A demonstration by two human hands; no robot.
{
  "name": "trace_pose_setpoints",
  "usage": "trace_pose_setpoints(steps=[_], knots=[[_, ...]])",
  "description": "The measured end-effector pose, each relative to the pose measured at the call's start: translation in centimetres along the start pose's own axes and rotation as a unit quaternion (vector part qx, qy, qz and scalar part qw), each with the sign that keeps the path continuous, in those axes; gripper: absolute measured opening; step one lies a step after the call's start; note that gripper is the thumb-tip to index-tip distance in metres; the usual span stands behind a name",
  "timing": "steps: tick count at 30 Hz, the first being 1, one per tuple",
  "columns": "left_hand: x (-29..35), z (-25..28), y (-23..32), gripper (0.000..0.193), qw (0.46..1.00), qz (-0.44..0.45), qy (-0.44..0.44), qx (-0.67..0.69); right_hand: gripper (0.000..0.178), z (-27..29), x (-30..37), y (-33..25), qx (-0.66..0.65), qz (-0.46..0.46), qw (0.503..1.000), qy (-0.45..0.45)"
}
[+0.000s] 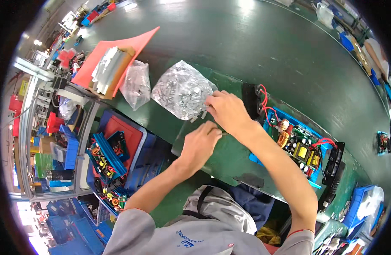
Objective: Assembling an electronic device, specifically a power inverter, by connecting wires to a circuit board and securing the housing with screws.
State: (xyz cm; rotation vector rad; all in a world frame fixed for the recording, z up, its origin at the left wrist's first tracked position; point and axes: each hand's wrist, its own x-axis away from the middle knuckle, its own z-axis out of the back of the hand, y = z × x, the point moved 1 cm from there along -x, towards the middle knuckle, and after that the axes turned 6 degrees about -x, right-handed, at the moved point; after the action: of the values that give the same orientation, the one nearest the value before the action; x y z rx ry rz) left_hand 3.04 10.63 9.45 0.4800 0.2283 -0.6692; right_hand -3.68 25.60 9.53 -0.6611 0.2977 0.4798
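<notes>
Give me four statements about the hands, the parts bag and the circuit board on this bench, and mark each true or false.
1. The right hand reaches the open clear bag of silvery parts. True.
2. The circuit board in its blue housing lies left of both hands. False: it lies to their right.
3. The left hand rests inside the blue bin. False: it is over the green mat.
4. A second, smaller clear bag lies beside the first. True.
</notes>
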Motion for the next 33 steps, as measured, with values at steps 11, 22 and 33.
trace_pose_setpoints(steps=[11,22,33], knots=[[4.7,5.0,0.7,0.017,0.938,0.251,0.016,0.238,0.014,-0.4,2.9,-0.2,0.002,-0.088,0.996,0.001],[-1.1,2.5,6.1,0.025,0.787,0.243,-0.069,0.563,0.016,13.2,16.7,-5.7,-0.358,-0.334,0.87,0.06],[-1.9,-0.2,12.4,0.028,0.786,0.197,-0.18,0.557,0.018,14.9,23.5,-6.7,-0.325,-0.364,0.857,0.166]])
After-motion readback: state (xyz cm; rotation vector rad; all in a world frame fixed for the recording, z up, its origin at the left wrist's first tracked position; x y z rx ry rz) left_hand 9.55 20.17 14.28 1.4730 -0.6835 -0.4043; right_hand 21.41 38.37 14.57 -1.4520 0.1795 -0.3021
